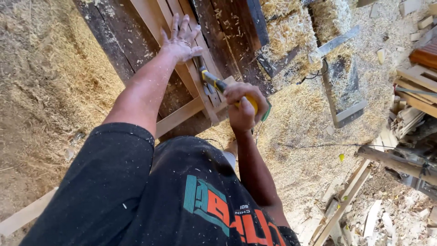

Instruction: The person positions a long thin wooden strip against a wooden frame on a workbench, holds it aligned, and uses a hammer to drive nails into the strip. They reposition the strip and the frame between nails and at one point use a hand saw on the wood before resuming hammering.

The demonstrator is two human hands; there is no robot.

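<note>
My left hand [180, 38] lies flat with fingers spread on a pale wooden strip [154, 23] that crosses dark wooden boards [227, 36]. My right hand [243, 107] grips the yellow handle of a hammer [214, 82]. The hammer's dark head sits just below my left hand, against the pale strip. A second pale strip [180, 117] runs crosswise under the hammer. My black shirt fills the lower part of the head view.
Wood shavings and sawdust [50, 77] cover the ground all around. A metal frame piece [339, 109] lies to the right. Stacked pale wood offcuts [416, 91] sit at the far right, and loose slats [341, 200] lie at lower right.
</note>
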